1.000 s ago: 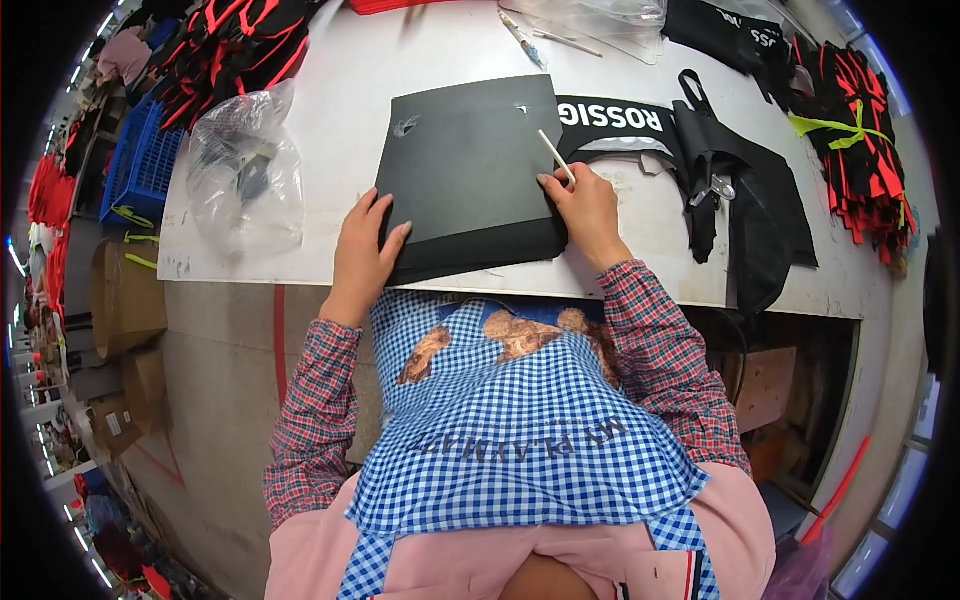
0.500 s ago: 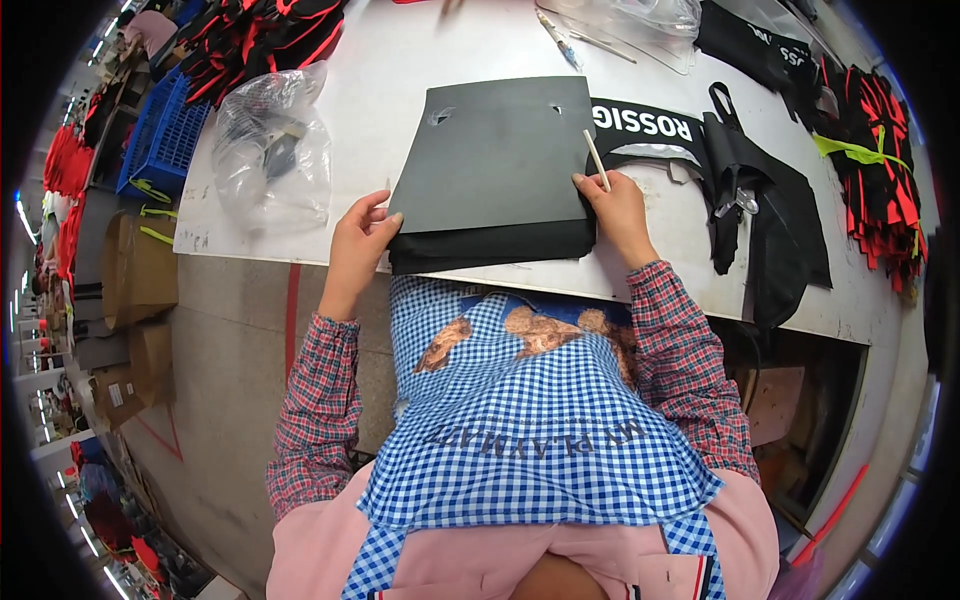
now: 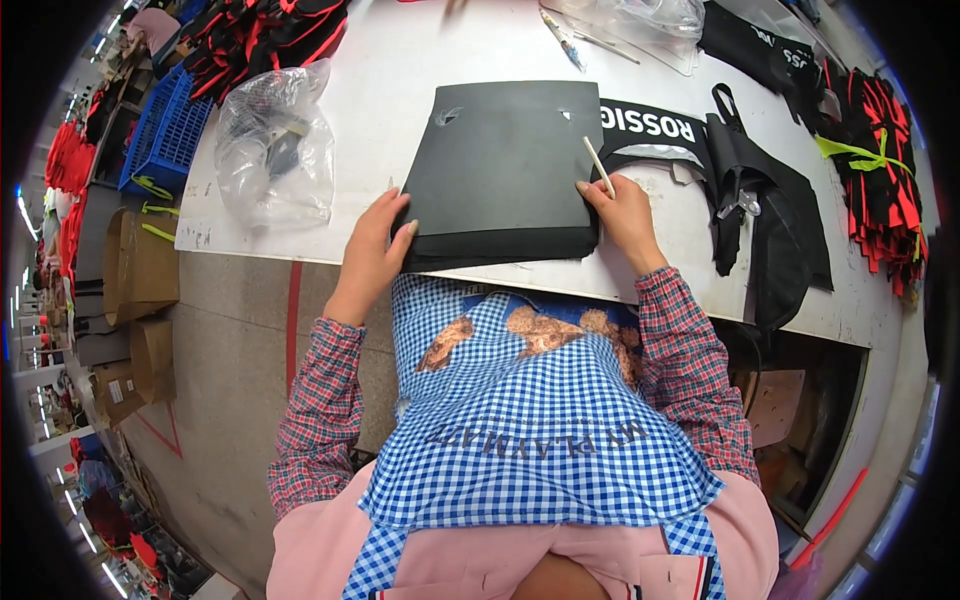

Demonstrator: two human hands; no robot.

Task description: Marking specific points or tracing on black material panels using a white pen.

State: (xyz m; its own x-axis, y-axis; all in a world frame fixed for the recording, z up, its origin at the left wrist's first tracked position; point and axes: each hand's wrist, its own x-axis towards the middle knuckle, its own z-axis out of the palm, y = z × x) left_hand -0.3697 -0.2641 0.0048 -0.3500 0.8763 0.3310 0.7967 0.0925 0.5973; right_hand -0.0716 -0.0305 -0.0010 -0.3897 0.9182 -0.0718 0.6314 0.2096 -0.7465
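A dark grey square sheet [image 3: 500,160], with small slots near its far corners, lies on a stack of black fabric [image 3: 505,247] at the table's front edge. My left hand [image 3: 378,240] grips the stack's left edge with fingers curled beside it and the thumb near the top. My right hand [image 3: 622,220] holds a thin white stick [image 3: 598,160], pointing up and away, while its thumb presses the sheet's right edge. Just right of the sheet lie a black band with white lettering [image 3: 648,150] and black cut pieces with a metal clip [image 3: 738,200].
A clear plastic bag [image 3: 270,140] lies left on the white table [image 3: 390,60]. Black-red bundles sit at back left [image 3: 250,50] and far right [image 3: 870,200]. A blue crate [image 3: 155,130] and cardboard boxes [image 3: 135,270] stand left. Pens [image 3: 565,40] lie at the back.
The view has shifted, with the table appearing higher and further right. Since half a second ago, the sheet has slid slightly right and nearer me, and my left hand has moved right against it.
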